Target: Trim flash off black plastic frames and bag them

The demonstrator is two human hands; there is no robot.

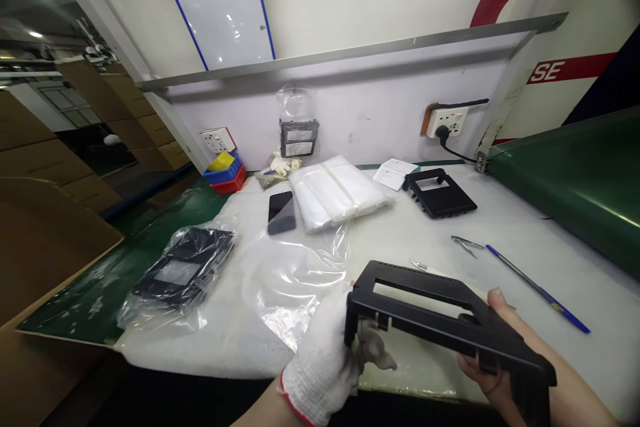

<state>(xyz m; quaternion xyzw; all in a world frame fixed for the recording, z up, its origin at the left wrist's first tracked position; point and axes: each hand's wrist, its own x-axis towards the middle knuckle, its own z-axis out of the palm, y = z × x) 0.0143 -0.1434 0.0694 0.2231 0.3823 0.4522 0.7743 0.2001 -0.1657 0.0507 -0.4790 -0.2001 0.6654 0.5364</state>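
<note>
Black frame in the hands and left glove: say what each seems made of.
Black frame: probably moulded plastic, satin finish, judging by its soft sheen and crisp edges. Left glove: likely knitted fabric, matte white, judging by its visible knit texture.

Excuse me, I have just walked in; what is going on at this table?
A person's gloved left hand and bare right hand hold a black frame, one at each end, near the front edge of the table. A similar frame lies unwrapped farther back, and a bagged black part lies off to the left.
</note>
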